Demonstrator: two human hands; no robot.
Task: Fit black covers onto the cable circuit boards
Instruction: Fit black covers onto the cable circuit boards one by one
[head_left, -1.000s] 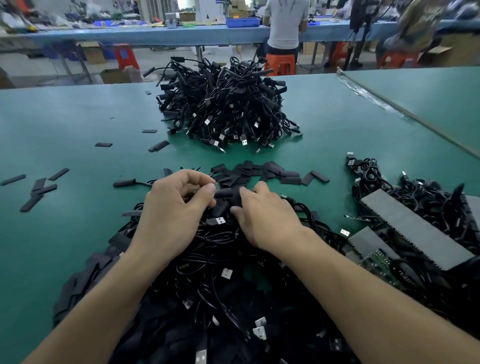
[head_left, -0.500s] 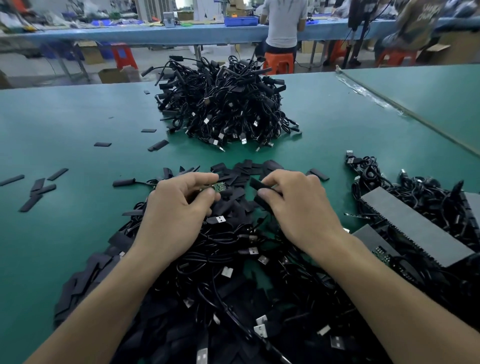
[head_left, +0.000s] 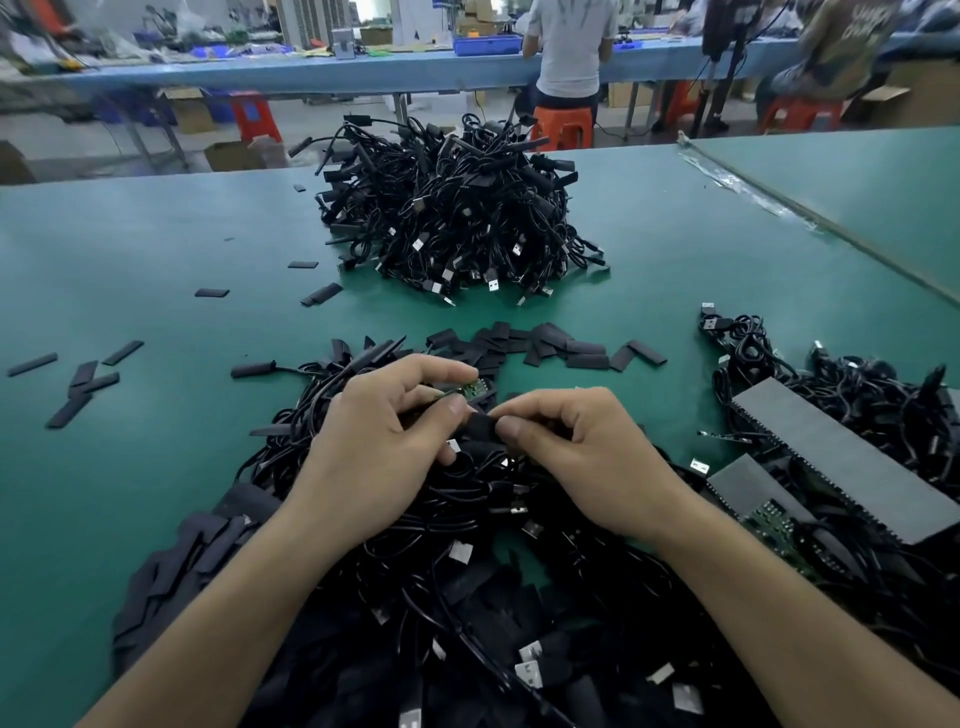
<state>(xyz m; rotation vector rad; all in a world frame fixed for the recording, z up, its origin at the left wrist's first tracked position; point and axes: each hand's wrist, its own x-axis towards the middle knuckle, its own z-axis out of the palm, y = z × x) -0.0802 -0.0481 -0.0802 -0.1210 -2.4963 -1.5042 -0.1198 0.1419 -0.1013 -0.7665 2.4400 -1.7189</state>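
Pinching circuit board (head_left: 475, 389) in left grip (head_left: 379, 447), black cover (head_left: 483, 428) in right grip (head_left: 576, 452) just beside it; likely needs sliding leftward over board

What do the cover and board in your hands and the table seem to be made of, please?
The cover is matte black, flat and thin, with no shine: probably soft plastic or rubber. The board is green laminate with small metallic parts, as circuit boards look. The table has a smooth green top with a faint sheen, likely a rubber or vinyl mat.
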